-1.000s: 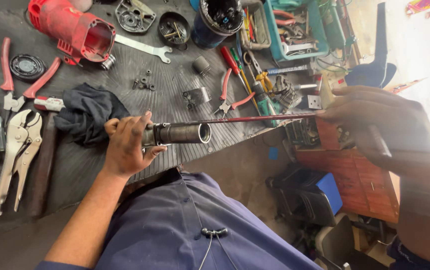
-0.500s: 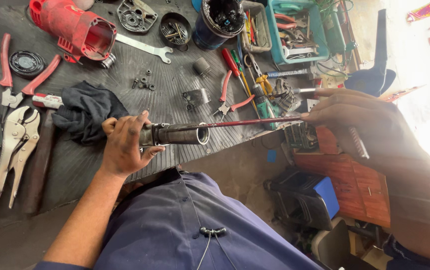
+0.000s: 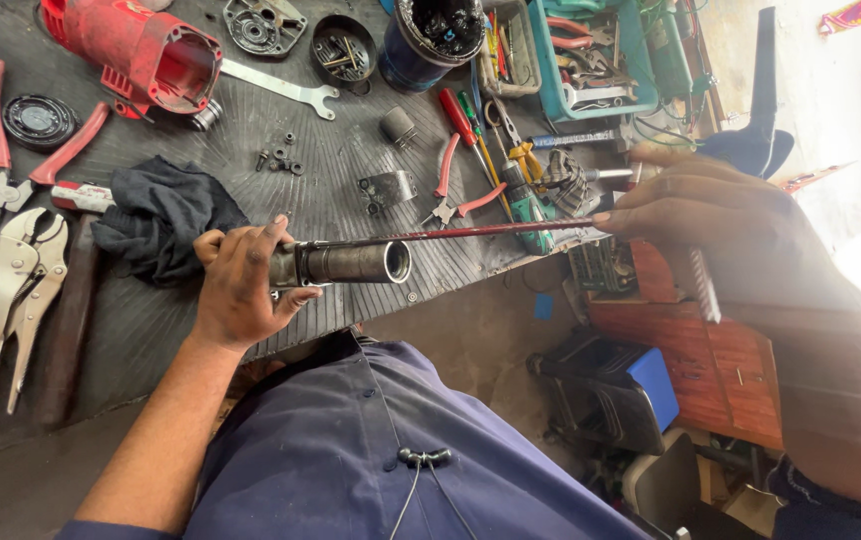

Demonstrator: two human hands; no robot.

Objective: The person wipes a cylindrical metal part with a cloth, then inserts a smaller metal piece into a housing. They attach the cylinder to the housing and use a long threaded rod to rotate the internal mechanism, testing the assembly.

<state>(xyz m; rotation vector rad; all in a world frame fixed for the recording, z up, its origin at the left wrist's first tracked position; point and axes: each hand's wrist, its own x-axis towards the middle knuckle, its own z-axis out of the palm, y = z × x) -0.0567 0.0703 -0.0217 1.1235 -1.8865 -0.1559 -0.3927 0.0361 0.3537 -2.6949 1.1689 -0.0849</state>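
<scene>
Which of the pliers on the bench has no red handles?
The bare steel locking pliers at the far left edge; the other pliers have red handles.

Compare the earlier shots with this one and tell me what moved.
Little has changed. The right hand has eased slightly back toward the person, drawing the thin red rod a little further out of the metal tube; the rod's tip is still inside the tube's mouth. The left hand keeps its grip on the tube, level over the bench edge. The dark cloth and locking pliers lie as before.
</scene>
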